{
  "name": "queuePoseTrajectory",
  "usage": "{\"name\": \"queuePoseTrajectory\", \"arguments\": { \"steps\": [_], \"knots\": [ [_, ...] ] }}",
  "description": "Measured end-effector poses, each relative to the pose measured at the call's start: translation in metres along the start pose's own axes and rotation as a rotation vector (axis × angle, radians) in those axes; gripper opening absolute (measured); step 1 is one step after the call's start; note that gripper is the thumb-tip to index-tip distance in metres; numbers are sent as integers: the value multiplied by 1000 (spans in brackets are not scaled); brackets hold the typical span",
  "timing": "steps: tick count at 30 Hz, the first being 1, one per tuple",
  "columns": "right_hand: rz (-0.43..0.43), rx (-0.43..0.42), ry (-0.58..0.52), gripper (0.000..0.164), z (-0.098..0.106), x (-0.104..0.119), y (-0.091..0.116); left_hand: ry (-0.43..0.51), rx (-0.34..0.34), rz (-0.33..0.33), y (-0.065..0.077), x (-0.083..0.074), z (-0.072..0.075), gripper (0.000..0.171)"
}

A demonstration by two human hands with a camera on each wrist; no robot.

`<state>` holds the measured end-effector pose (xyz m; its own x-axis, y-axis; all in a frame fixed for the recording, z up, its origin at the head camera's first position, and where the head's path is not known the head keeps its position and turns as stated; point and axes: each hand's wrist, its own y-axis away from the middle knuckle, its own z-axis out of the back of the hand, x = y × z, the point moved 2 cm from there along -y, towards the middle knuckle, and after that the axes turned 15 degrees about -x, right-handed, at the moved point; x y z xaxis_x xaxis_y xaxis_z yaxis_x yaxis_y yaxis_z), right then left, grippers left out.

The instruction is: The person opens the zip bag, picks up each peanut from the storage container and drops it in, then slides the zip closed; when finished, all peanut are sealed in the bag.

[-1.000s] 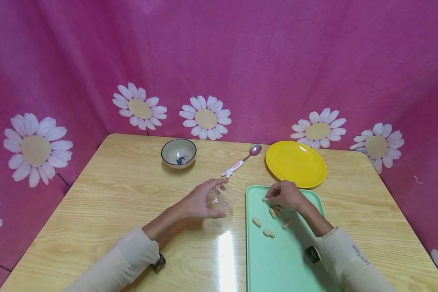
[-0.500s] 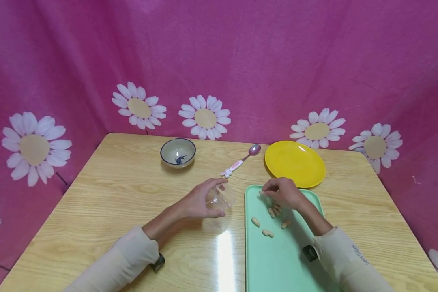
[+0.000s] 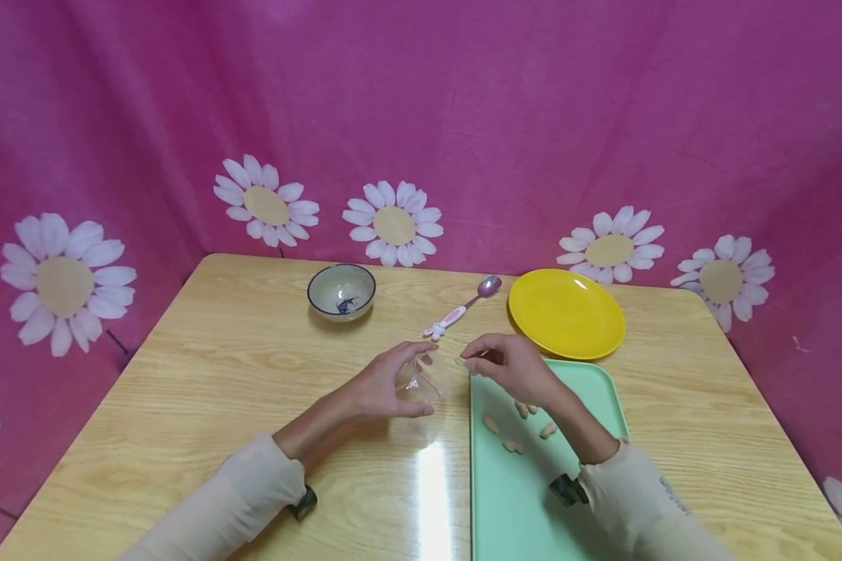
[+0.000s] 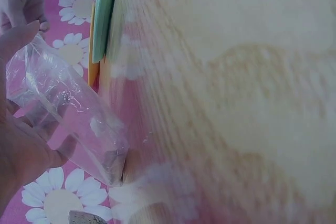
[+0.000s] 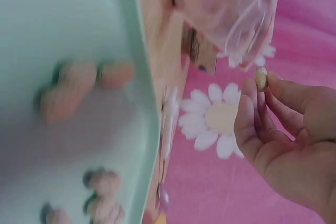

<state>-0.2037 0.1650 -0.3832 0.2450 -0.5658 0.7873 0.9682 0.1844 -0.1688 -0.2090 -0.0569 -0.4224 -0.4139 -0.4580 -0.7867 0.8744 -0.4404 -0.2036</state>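
Note:
My left hand (image 3: 381, 383) grips a clear plastic bag (image 4: 79, 111), fingers and thumb curved round its sides. The bag stands on the wooden table with its mouth upward. Between the thumb and fingertips of my right hand (image 3: 515, 369) a peanut (image 5: 261, 78) is pinched, seen clearly in the right wrist view. That hand is above the tray's left rim, close to the bag but apart from it. Several unshelled peanuts (image 3: 548, 431) lie on the light green tray (image 3: 526, 510) below my right forearm. Whether the bag holds anything is hard to see.
A yellow plate (image 3: 567, 314) sits behind the tray, close to its far edge. A spoon (image 3: 453, 316) with a rabbit handle lies behind the bag. Further left stands a blue-rimmed bowl (image 3: 341, 294). A pink flowered curtain (image 3: 505, 140) hangs along the table's back edge.
My right hand has lifted a peanut from the tray and moved left with it, toward the bag. The left hand and the bag have stayed in place.

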Motion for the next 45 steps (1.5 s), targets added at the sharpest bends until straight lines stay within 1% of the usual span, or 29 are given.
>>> {"name": "queuePoseTrajectory", "arguments": {
  "steps": [4, 8, 11, 15, 19, 24, 30, 33, 37, 39, 45],
  "knots": [
    [31, 9, -22, 14, -12, 7, 1, 6, 0, -9, 0, 0, 0, 82],
    [56, -8, -39, 11, -21, 12, 0, 4, 1, -16, 0, 0, 1, 81],
    [74, -27, -50, 9, -25, 16, 0, 2, -1, -21, 0, 1, 1, 81],
    [83, -16, -56, 11, -27, 18, 1, 3, -2, -28, -1, 1, 1, 82],
    [78, -12, -39, 15, -23, 17, 2, 2, -1, -27, -1, 1, 0, 82],
    [55, -27, -20, 12, -13, 12, 4, -3, 4, -6, -1, 0, 0, 82],
    [27, -20, 16, 12, -3, 3, 9, -2, 2, 4, 0, -1, 0, 82],
    [8, 4, 36, 14, 0, -4, 13, -3, 2, 17, 0, -1, 0, 81],
    [-15, 56, 47, 17, 5, -12, 18, -2, 3, 19, 0, 0, 0, 81],
    [-15, 76, 65, 16, 7, -16, 21, -1, -1, 16, 0, 0, 0, 81],
    [-10, 96, 128, 10, 7, -28, 29, -6, -3, 15, 0, 0, -1, 82]
  ]
}}
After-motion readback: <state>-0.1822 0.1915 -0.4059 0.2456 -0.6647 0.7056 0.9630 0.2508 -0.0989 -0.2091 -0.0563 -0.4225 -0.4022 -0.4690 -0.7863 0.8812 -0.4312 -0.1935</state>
